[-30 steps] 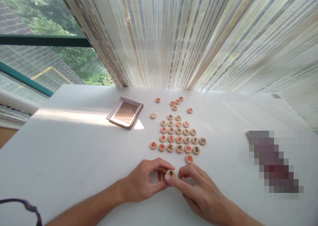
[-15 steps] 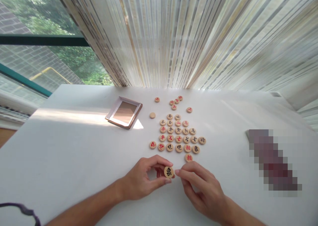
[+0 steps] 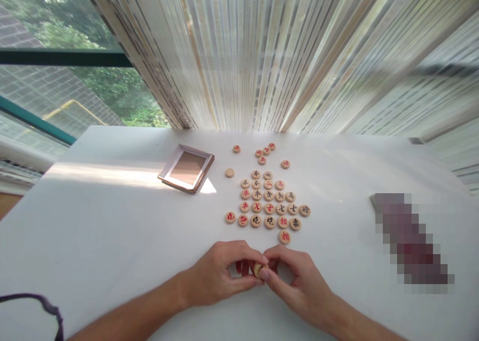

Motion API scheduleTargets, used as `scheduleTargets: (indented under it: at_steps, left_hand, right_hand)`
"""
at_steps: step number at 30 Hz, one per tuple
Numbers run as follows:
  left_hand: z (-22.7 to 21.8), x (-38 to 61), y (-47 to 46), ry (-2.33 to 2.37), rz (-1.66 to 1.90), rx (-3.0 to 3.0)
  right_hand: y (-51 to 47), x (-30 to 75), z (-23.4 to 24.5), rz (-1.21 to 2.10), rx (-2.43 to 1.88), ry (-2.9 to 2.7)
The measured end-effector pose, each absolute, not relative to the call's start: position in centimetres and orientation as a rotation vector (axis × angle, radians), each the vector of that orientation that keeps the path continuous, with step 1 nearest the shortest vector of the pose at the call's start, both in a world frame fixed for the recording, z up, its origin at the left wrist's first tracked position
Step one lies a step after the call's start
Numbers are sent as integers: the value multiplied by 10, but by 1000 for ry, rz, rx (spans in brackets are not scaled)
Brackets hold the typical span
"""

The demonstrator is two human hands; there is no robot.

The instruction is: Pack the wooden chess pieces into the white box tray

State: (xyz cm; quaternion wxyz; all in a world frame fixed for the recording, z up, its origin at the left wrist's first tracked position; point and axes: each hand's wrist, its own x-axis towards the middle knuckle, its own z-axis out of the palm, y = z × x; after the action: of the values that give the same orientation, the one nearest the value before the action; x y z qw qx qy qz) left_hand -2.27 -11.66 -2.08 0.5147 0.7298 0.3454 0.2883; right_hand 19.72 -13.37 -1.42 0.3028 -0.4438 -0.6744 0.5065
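At the far left, a window [image 3: 63, 56] with dark green bars looks out on trees and a brick surface. Below it, a dark, curved thing [image 3: 41, 301] enters at the lower corner. A band of sunlight crosses the left part of the white desk [image 3: 112, 236] towards an open, shallow box [image 3: 187, 169], which sits askew near the back.

The left hand [image 3: 215, 273] is low over the desk near its front; its thumb and forefinger are clamped on the edge of the held piece [image 3: 257, 270]. Beyond that hand, a blank piece [image 3: 229, 172] lies by itself to the right of the box. Next come the rows [image 3: 269, 207] of round pieces, some marked in red, others in black, with a single red piece [image 3: 285, 237] nearest the hands. Behind the rows lie six loose red pieces [image 3: 262, 160], four of them close together. A striped curtain [image 3: 243, 56] hangs behind the desk.

The held piece is in front of the rows, tilted between both hands, its face mostly covered. The right hand [image 3: 305, 286] closes on it from the other side, thumb across it and forefinger meeting the left fingertips. Farther right, well apart, lies a pixelated thing [image 3: 411, 241].
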Motion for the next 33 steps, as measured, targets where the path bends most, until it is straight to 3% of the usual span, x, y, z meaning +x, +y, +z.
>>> scheduleTargets:
  at_steps: [8, 26, 33]
  left_hand:
    - [-20, -20, -118, 858, 673, 1667]
    - [-18, -22, -118, 792, 626, 1705]
    - [-22, -21, -119, 764, 743, 2058]
  right_hand:
    - [-134, 198, -17, 1418, -1112, -1661]
    - [-136, 198, -21, 1159, -970, -1780]
    - [-115, 227, -4, 759, -971, -1907]
